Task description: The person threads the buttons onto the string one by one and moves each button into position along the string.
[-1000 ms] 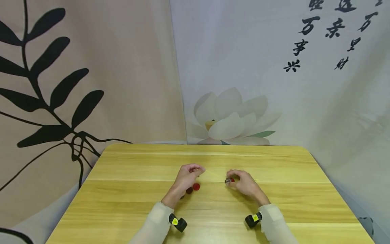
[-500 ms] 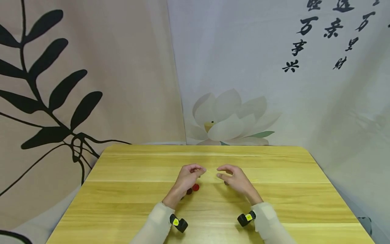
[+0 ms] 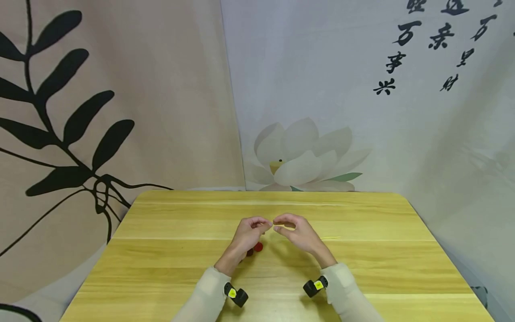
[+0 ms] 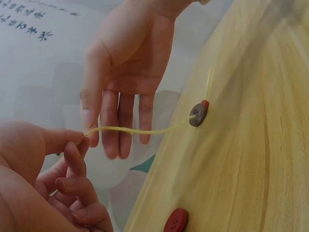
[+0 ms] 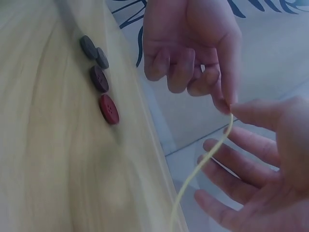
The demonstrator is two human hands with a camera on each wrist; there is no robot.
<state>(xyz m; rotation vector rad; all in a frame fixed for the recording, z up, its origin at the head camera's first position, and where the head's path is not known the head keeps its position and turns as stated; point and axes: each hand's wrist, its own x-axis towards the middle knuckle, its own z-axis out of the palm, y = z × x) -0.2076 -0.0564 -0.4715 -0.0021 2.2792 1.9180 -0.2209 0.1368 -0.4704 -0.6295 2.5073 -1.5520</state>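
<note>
My left hand point(image 3: 246, 235) pinches a yellow string point(image 4: 145, 131) near its end, between thumb and forefinger. My right hand point(image 3: 301, 235) has come up facing it. Its thumb tip is right at the pinched end in the right wrist view, and its other fingers are extended and spread. From the left fingertips the string sags across to a brown button point(image 4: 195, 116) threaded on it, low by the tabletop. A small red piece point(image 4: 205, 103) shows against that button, and the string's tail runs on beyond it over the wood.
Beside the left hand on the wooden table point(image 3: 181, 268) lie a red button point(image 5: 109, 109), a dark red button point(image 5: 99, 79) and two dark grey buttons point(image 5: 89, 47). Printed cloth point(image 3: 181, 89) hangs behind the table's far edge.
My right hand has let go of the button and the red piece, then moved left to the left fingertips. The left hand keeps its pinch on the string, almost still.
</note>
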